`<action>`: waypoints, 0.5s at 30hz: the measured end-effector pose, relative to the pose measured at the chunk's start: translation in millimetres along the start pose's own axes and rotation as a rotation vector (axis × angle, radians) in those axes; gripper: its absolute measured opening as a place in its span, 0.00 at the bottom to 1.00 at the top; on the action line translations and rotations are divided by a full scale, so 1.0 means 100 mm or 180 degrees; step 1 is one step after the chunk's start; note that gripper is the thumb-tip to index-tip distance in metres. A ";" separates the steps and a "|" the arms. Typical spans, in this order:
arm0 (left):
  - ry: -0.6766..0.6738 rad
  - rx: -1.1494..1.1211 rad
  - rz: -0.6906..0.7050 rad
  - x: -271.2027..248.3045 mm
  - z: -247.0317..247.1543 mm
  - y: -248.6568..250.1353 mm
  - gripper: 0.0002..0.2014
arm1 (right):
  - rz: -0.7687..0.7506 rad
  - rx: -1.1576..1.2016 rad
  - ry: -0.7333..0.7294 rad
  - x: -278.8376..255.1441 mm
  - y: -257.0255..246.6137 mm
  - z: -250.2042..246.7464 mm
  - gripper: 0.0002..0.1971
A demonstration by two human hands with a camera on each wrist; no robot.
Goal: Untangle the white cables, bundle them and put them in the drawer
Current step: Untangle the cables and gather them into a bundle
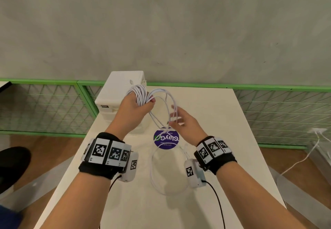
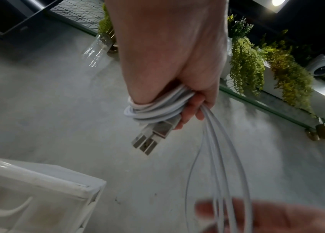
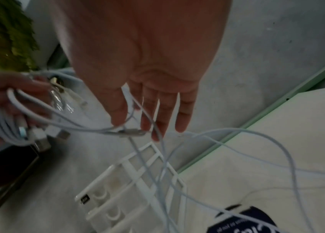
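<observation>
Both hands: left grips cable coil; right fingers spread.

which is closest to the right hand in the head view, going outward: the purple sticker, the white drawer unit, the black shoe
From the right hand:
1. purple sticker - on the table just below and left of the hand.
2. white drawer unit - at the table's far left corner, beyond the left hand.
3. black shoe - on the floor at the far left edge.
</observation>
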State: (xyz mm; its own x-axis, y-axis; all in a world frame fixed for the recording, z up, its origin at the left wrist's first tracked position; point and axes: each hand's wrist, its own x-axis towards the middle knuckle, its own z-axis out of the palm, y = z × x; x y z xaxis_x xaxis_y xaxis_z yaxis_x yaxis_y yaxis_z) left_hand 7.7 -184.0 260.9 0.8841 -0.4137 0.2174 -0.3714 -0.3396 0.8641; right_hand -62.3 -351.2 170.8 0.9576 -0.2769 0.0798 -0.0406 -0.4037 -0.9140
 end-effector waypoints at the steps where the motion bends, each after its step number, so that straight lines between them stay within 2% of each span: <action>1: 0.0027 -0.0036 0.0025 0.00 0.00 0.01 0.04 | 0.0117 0.0078 -0.0087 -0.01 0.03 0.02 0.15; 3: 0.0012 -0.0018 0.0099 -0.01 -0.02 0.03 0.04 | 0.0213 0.0154 -0.0291 -0.06 0.11 0.05 0.06; 5: -0.0064 0.0076 0.0192 -0.02 -0.03 0.03 0.05 | 0.0201 -0.0032 -0.0421 -0.10 0.18 0.04 0.07; 8: -0.0224 0.0163 0.0105 -0.03 -0.05 0.00 0.06 | 0.0227 0.0003 -0.0028 -0.13 0.22 -0.06 0.06; 10: -0.0326 0.0209 -0.0088 -0.02 -0.08 -0.02 0.08 | 0.0239 0.0345 0.0279 -0.15 0.22 -0.16 0.04; 13: -0.0336 0.0280 -0.0159 -0.02 -0.12 -0.03 0.09 | 0.0432 0.0928 0.0233 -0.18 0.22 -0.30 0.06; 15: -0.0304 0.0320 -0.0148 -0.02 -0.12 -0.02 0.09 | 0.0526 0.0717 0.0133 -0.18 0.23 -0.33 0.05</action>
State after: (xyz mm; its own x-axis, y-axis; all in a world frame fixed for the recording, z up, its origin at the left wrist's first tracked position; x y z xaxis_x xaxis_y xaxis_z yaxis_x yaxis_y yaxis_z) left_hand 9.8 -172.5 264.1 0.8717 -0.4724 0.1299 -0.3615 -0.4412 0.8214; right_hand -89.9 -384.1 161.0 0.9304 -0.3606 -0.0656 -0.1263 -0.1473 -0.9810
